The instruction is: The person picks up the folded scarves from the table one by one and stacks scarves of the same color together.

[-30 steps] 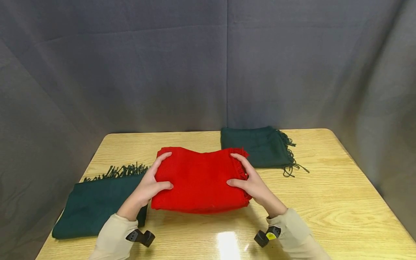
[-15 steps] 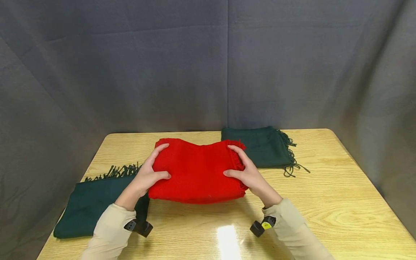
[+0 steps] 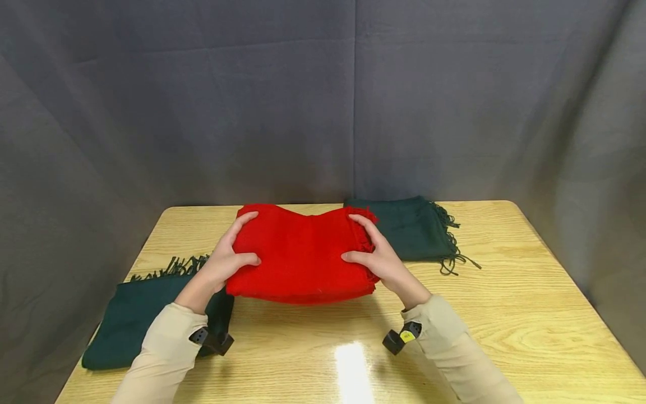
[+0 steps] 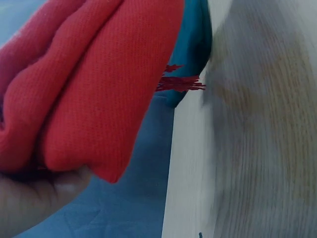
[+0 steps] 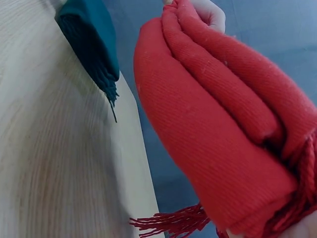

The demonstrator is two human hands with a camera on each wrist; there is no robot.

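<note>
A folded red scarf point(image 3: 300, 255) with fringe at its right end is held level above the table, sagging a little in the middle. My left hand point(image 3: 228, 262) grips its left end, thumb on top. At the fringed end my right hand point(image 3: 382, 259) holds it the same way. Stacked folds of the red scarf point(image 5: 213, 109) show in the right wrist view, with loose tassels hanging below. Part of my left hand point(image 4: 42, 198) appears under the folds in the left wrist view. The fingers beneath the cloth are mostly hidden.
One folded dark green scarf point(image 3: 146, 314) lies at the table's left side, fringe pointing back, partly behind my left forearm. Another dark green scarf point(image 3: 414, 230) lies at the back right, overlapped by the red one. A grey curtain point(image 3: 323, 101) hangs behind the wooden table point(image 3: 504, 303).
Both hands have carried the red scarf away from me toward the back of the table and slightly left. It covers more of the back green scarf's left part. The green scarves have not moved.
</note>
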